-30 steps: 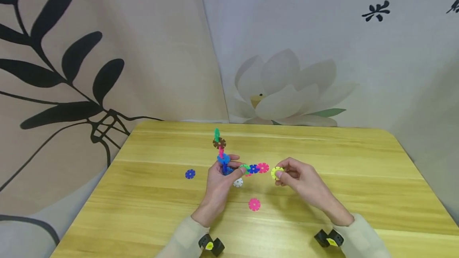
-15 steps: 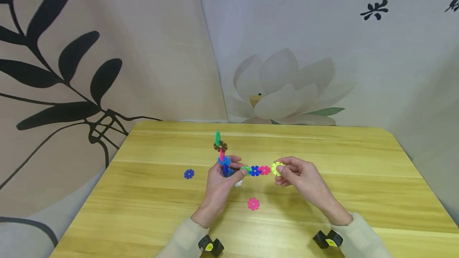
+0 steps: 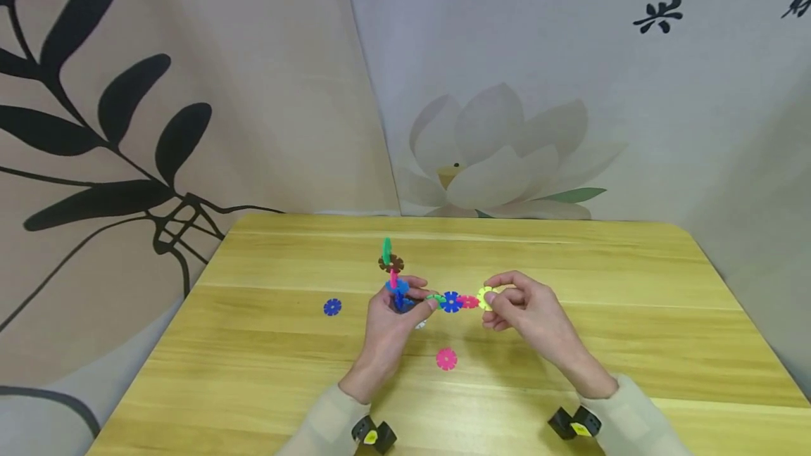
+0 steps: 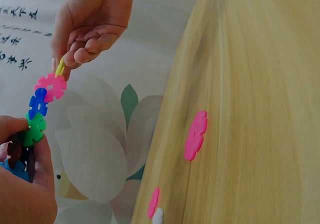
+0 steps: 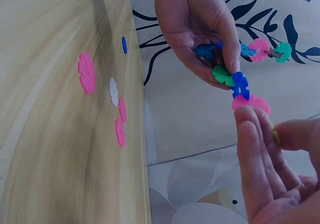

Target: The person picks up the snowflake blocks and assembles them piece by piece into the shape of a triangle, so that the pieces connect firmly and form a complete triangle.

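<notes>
My left hand (image 3: 393,333) grips a chain of interlocked notched plastic discs above the table. One branch rises behind the hand, with a brown disc (image 3: 391,263) and a green disc (image 3: 387,250) at its end. Another branch points right: a green disc (image 4: 35,129), a dark blue disc (image 3: 451,302) and a pink disc (image 4: 51,87). Between thumb and fingers, my right hand (image 3: 529,312) pinches a yellow disc (image 3: 485,298) right at the pink disc's edge. The yellow disc stands crosswise to the pink one in the left wrist view. My left fingers hide part of the chain's middle.
Loose discs lie on the wooden table (image 3: 253,371): a blue disc (image 3: 332,307) to the left, a pink disc (image 3: 446,359) in front, and a white disc (image 5: 113,92) with two more pink discs beside it. A patterned curtain (image 3: 285,90) hangs behind the table.
The yellow disc in my right hand has moved left, closing the gap to the pink end disc. That pink disc has turned and now looks flatter. The left hand has stayed nearly in place.
</notes>
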The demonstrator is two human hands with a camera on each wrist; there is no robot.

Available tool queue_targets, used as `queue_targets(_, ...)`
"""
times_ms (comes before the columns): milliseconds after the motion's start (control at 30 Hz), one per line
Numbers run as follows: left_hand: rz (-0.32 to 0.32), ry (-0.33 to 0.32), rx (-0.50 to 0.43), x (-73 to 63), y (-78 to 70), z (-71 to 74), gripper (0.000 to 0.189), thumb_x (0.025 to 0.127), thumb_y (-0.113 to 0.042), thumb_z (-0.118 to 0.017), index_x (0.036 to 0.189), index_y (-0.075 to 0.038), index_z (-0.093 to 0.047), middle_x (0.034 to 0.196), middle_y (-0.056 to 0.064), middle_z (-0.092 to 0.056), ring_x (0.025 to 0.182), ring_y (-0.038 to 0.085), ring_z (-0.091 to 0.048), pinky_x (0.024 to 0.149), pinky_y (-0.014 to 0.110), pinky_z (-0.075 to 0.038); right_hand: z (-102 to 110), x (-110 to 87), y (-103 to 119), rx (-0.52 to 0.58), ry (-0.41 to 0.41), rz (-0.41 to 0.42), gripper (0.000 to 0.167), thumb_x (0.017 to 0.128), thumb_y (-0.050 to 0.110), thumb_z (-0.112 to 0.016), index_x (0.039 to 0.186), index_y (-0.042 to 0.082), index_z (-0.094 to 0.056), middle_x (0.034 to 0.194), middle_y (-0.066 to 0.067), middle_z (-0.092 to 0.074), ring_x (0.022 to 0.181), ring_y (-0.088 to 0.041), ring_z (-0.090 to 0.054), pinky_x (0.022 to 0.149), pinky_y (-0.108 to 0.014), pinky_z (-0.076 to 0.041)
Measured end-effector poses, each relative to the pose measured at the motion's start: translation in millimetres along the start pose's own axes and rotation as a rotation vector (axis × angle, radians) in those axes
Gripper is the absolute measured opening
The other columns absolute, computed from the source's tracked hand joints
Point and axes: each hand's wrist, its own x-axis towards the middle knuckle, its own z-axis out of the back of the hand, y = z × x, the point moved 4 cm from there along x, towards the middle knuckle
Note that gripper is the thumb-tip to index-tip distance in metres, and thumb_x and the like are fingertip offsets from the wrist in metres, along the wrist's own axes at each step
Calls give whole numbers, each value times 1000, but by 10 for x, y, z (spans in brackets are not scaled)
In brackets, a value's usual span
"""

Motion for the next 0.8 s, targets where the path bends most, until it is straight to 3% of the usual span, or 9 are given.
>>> queue_targets(200, -1, -16, 4, -19, 11, -18, 32, 87, -4, -80, 114, 3, -63, 103, 15, -75, 103, 25, -73, 91, 32, -59, -28, -2, 6, 4, -33, 17, 29, 102, 12, -65, 123, -7, -58, 87, -16, -75, 79, -37, -75, 72, -38, -64)
queue_targets(400, -17, -29, 14, -50, 20, -59, 33, 85, -3, -81, 113, 4, -64, 103, 16, -75, 102, 26, -73, 90, 33, -59, -58, -9, 2, 11, -97, 28, 27, 101, 9, -66, 122, -7, -58, 87, -13, -75, 77, -25, -76, 72, -32, -63)
queue_targets(600, -3, -106, -4, -55, 31, -78, 35, 83, -4, -83, 112, 4, -64, 101, 13, -76, 101, 26, -72, 89, 34, -60, -107, -9, -11, 56, -123, 35, 24, 101, 6, -66, 120, -7, -57, 87, -15, -73, 77, -23, -76, 75, -40, -64)
queue_targets(800, -4, -137, -4, -50, 32, -92, 35, 83, -5, -84, 109, 4, -64, 102, 13, -73, 99, 26, -70, 88, 34, -60, -130, 15, -41, 78, -139, 35, 23, 102, 5, -64, 119, -7, -57, 87, -15, -73, 76, -24, -76, 74, -42, -63)
